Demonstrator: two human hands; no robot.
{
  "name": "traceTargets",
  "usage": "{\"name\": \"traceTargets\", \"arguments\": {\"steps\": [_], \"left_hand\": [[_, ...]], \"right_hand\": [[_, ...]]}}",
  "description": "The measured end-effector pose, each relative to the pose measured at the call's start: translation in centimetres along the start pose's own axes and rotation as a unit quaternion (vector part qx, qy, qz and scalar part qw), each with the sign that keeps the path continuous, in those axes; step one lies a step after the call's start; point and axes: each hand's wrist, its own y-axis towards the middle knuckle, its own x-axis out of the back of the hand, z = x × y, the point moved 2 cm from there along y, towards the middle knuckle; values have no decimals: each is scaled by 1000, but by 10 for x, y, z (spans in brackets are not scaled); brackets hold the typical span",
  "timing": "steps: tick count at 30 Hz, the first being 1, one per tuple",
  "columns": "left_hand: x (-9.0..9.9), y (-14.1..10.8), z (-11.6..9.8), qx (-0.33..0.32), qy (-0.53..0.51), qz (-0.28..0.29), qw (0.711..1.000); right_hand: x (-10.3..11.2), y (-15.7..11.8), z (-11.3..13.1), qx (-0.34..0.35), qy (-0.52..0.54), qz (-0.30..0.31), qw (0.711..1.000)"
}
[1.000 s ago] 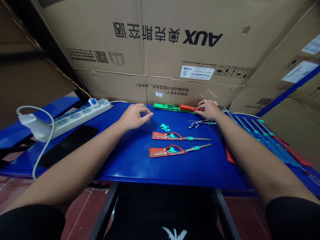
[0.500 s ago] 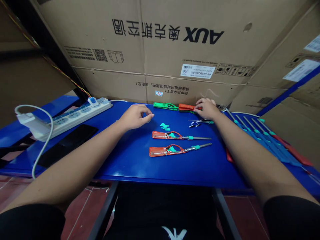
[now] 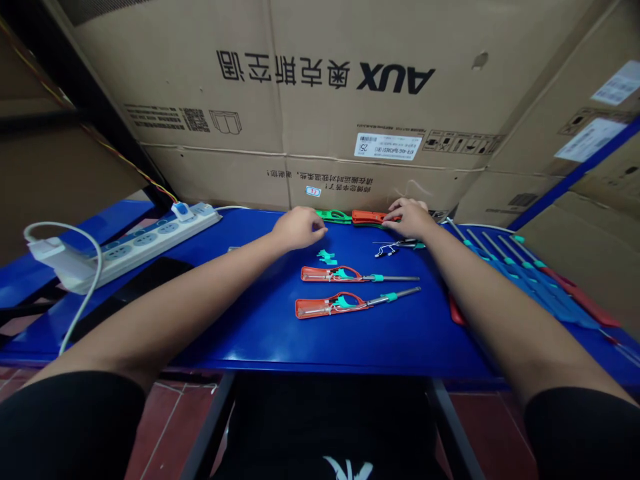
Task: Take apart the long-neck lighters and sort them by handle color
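My right hand (image 3: 409, 219) pinches the right end of an orange lighter shell (image 3: 367, 217) lying at the back of the blue table (image 3: 240, 333). A green lighter shell (image 3: 334, 217) lies end to end with it on the left. My left hand (image 3: 300, 228) hovers near the green shell's left end, fingers loosely curled, thumb apart, nothing visible in it. Small teal plastic triggers (image 3: 327, 257) lie in front of it. Closer to me are two half-shell lighters with exposed insides, one upper (image 3: 333, 273) and one lower (image 3: 330, 305), each with a metal tube. Wired parts (image 3: 387, 249) lie below my right hand.
A white power strip (image 3: 150, 243) with a plugged-in cable and a black phone (image 3: 130, 293) occupy the left. Several blue and red lighters (image 3: 525, 283) lie in a row at the right. A large cardboard box (image 3: 320, 120) stands along the table's back edge.
My left hand has moved right, up to the green lighter shell's left end and now covers part of it. My right hand stays at the orange shell. The view has shifted slightly.
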Motion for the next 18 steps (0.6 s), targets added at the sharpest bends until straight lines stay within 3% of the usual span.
{"name": "traceTargets", "arguments": {"steps": [3,9,18], "left_hand": [[-14,31,-24,9,22,38,999],[-35,85,-57,73,57,48,995],[-39,106,-64,42,100,74,991]], "right_hand": [[0,-1,0,-1,1,4,1000],[3,1,-3,3,-2,15,1000],[1,3,-12,16,11,23,1000]]}}
